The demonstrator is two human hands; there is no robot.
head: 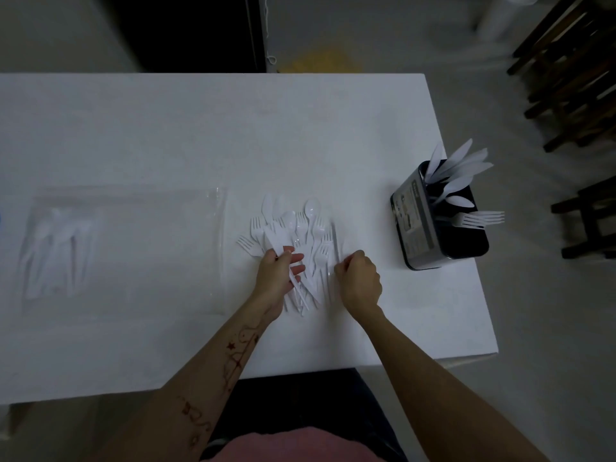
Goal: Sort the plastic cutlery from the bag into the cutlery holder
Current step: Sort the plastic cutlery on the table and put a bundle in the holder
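Right, far left on the white table point(166, 128) I see the clear plastic bag point(126, 248) lying flat, a few white pieces still inside at its left end, shapes too washed out to tell apart; a blue sliver at the frame's left edge is cut off, can't identify it. Mid-table sits the loose pile of white cutlery point(296, 238), forks and spoons fanned out, handles pointing toward me; my left hand point(278, 273) is on the pile's near-left side, fingers curled around a small bunch of knives, blades sticking out past the thumb; white on white makes the count unreadable. My right hand point(358, 278) is just right of the pile, loosely closed, thumb and forefinger pinched on something thin at the pile's edge; can't tell which piece. Nothing stands between the hands and the black cutlery holder point(440, 221) near the table's right edge; knives lean out of its far compartment, spoons in the middle, forks in the near one; a printed label wraps its left side, text too blurred to read. Dark wooden chairs point(566, 78) stand off the table, top right.
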